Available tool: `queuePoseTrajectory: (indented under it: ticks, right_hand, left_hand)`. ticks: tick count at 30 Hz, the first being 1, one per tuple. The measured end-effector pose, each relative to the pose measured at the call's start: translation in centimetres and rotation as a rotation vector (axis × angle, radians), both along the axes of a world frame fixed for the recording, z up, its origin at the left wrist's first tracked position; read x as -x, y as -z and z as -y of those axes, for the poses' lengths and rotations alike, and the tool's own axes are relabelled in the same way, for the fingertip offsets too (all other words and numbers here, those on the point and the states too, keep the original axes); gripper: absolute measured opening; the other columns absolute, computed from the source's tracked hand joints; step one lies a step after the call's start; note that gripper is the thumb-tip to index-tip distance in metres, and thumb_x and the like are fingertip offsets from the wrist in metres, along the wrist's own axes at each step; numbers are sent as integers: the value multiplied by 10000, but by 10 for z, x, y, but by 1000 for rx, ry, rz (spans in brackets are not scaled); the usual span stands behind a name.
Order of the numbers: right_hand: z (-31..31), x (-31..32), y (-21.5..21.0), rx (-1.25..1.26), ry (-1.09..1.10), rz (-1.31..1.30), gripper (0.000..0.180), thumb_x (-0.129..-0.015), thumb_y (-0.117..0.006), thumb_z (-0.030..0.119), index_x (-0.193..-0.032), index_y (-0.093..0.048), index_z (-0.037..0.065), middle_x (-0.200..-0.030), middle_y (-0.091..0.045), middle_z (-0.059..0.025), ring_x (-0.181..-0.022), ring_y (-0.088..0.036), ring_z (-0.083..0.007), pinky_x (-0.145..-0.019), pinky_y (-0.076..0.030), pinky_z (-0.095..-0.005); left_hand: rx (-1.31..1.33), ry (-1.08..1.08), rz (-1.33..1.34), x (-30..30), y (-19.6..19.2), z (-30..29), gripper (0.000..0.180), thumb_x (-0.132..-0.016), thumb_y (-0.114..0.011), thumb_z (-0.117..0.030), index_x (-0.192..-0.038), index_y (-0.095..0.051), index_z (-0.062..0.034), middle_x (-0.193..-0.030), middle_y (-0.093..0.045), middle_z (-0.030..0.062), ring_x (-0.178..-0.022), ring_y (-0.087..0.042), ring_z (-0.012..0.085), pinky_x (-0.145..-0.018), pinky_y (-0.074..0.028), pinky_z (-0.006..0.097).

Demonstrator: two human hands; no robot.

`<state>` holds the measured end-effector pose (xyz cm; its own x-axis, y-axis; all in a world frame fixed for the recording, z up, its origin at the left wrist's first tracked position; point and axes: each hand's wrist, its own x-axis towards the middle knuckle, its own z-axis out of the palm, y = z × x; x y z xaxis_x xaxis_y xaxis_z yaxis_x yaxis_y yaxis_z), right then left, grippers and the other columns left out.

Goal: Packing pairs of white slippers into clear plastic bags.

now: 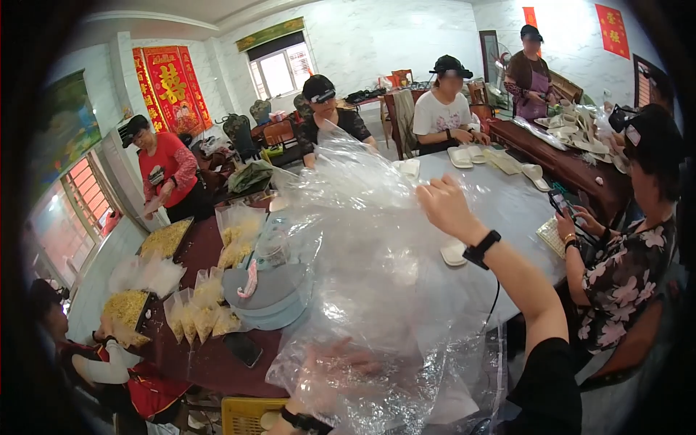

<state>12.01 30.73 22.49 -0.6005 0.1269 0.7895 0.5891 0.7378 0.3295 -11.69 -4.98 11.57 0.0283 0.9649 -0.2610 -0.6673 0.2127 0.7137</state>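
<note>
A large clear plastic bag [362, 254] spreads upright in front of me, crinkled and shiny. My right hand [446, 206] is raised with its fingers closed on the bag's upper right edge. Lower down, my left hand [341, 366] shows blurred through the film, fingers stretched toward the right; whether it is inside or behind the bag I cannot tell. Behind the bag lies a pale grey tabletop [507, 210], where a white slipper [453, 252] sits just below my right wrist.
A round blue-grey container [268, 293], several filled bags [199, 312] and a phone [243, 349] lie on the dark red table at left. A yellow crate [250, 415] stands below. More slippers [464, 156] lie across the table. Several people work around, one holding a phone [562, 204].
</note>
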Motion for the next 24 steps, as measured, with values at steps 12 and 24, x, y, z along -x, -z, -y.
queuePoseTrajectory:
  ticks: [12, 24]
  right_hand:
    - [56, -14, -10, -243, 95, -1, 137, -753, -624, 115, -876, -598, 63, -931, -661, -116, -779, -584, -234, -746, -451, -377]
    - [225, -38, 175, 105, -29, 577, 219, -813, -560, 198, -901, -599, 2, -1043, -685, -309, -865, -631, -275, -746, -431, -353]
  left_hand:
    - [-161, -28, 148, -4, 1, 4, 1085, -802, -441, -876, -1588, -163, -182, -1571, -260, 258, -1418, -235, 587, -1015, -245, 841]
    - [-147, -204, 232, 37, 81, -30, 944, -912, -387, -784, -1547, -266, -96, -1566, -335, 186, -1435, -316, 447, -1151, -262, 649]
